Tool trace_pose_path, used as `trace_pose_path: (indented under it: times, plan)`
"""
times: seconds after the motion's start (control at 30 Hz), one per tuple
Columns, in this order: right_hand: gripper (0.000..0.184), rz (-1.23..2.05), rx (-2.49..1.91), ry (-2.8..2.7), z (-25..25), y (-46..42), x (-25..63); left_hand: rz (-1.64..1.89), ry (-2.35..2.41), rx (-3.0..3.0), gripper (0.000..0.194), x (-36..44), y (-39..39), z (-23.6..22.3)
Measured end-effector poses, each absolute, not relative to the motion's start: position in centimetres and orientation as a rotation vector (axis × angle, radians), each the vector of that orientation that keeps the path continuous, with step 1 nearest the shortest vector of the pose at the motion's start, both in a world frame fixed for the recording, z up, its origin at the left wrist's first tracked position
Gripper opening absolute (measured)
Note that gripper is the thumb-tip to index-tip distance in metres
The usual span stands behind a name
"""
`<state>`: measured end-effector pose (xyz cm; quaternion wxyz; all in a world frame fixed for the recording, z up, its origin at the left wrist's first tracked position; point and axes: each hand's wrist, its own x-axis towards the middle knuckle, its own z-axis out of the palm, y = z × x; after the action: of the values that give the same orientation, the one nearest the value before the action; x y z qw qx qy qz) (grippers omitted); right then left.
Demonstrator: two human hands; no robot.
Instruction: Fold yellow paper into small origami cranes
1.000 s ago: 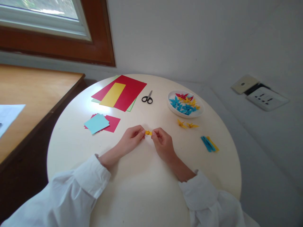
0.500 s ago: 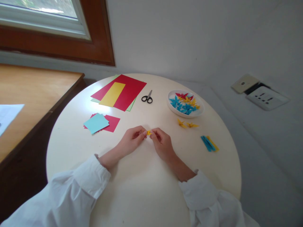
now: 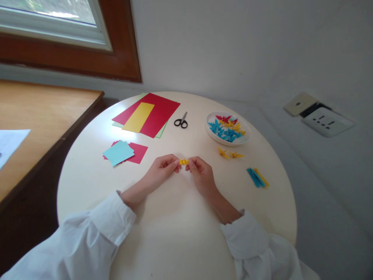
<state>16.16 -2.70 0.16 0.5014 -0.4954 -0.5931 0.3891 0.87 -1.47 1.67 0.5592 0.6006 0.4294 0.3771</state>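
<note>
Between my fingertips, above the middle of the round table, is a small yellow paper crane. My left hand pinches its left end, and my right hand pinches its right end. The fingertips cover both ends of the crane. Two more yellow paper cranes rest on the table to the right of my right hand. Behind them stands a white dish with several blue, yellow and red paper cranes in it.
Scissors with black handles lie near the back. Left of them are large red paper and a yellow sheet. Light blue squares lie on red ones at the left. Folded blue strips and yellow ones lie at the right.
My hands have moved slightly apart, and more of the yellow paper crane shows between my fingertips. Both hands still pinch it. The other things on the table stay in place.
</note>
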Motion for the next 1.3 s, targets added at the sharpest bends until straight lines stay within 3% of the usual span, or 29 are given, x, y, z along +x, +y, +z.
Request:
trace_pose_path:
  times: [0.9, 1.1, 1.3]
  plan:
    - [0.022, 0.924, -1.252, -1.295, 0.5, -2.1, 16.8, 0.944, 0.978, 1.120, 0.025, 0.8, -1.0, 1.1]
    - [0.024, 0.708, -1.325, -1.231, 1.3, -1.4, 20.6, 0.980, 0.957, 0.916, 0.020, 0.8, -0.9, 1.5]
    - [0.027, 0.348, -1.665, -1.163, 1.2, -1.3, 28.3, 0.990, 0.933, 0.876, 0.021, 1.0, -0.8, 1.5]
